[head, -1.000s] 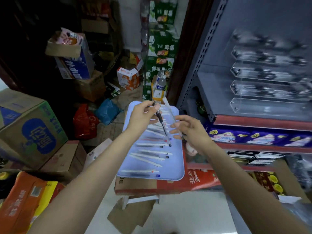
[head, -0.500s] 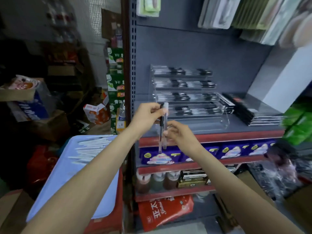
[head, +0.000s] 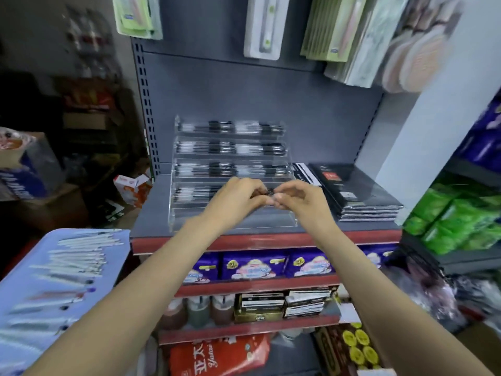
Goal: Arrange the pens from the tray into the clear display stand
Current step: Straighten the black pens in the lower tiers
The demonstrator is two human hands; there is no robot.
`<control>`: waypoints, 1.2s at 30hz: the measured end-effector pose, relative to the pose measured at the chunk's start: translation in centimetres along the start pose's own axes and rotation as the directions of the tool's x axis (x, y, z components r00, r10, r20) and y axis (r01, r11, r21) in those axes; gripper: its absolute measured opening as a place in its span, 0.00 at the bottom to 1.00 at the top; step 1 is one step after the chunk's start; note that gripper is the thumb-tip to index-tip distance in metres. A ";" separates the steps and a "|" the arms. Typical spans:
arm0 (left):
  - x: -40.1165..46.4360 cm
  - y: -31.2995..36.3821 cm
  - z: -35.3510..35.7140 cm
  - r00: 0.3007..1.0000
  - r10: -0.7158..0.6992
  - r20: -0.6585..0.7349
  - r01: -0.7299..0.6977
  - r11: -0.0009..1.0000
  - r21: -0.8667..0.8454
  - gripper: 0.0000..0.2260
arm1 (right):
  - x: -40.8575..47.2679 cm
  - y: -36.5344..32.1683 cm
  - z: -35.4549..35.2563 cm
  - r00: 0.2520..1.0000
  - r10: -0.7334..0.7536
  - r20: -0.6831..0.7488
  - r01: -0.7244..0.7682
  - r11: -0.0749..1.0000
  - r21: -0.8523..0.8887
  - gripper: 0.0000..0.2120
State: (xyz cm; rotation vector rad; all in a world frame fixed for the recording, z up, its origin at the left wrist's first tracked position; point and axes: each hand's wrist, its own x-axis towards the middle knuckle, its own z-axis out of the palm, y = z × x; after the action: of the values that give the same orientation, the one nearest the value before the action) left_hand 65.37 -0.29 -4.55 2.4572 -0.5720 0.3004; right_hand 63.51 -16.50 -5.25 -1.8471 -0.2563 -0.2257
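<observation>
Shelf-top clear display stand (head: 189, 169): left hand (head: 235, 198) and right hand (head: 299, 200) pinch pens (head: 267, 191).

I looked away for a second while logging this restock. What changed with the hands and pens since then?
Both hands, left hand and right hand, carried the pens from above the pale blue plastic tray up to the clear acrylic tiered display stand, turning them from upright to level at its fourth tier. Both still pinch them; the upper tiers stayed filled.
</observation>
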 end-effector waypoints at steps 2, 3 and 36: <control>0.5 -0.2 0.0 0.998 -0.033 -0.047 0.034 0.999 0.040 0.09 | 0.5 0.8 -1.5 0.998 0.027 -0.056 -0.026 0.999 0.034 0.06; 0.6 -0.4 -0.1 0.997 -0.039 -0.071 0.041 0.998 0.038 0.09 | 0.9 1.3 -2.2 0.995 0.038 -0.088 -0.035 0.999 0.031 0.06; 7.4 -4.1 3.6 0.985 -0.142 -0.096 0.136 0.988 -0.069 0.07 | 11.6 8.5 -5.8 0.953 0.008 0.302 0.243 0.570 -0.784 0.11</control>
State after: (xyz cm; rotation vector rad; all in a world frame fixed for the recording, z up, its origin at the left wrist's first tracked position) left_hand 74.06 -1.86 -6.95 2.3923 -0.3594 0.3420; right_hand 76.91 -23.70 -8.12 -2.8204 -0.5407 -0.1921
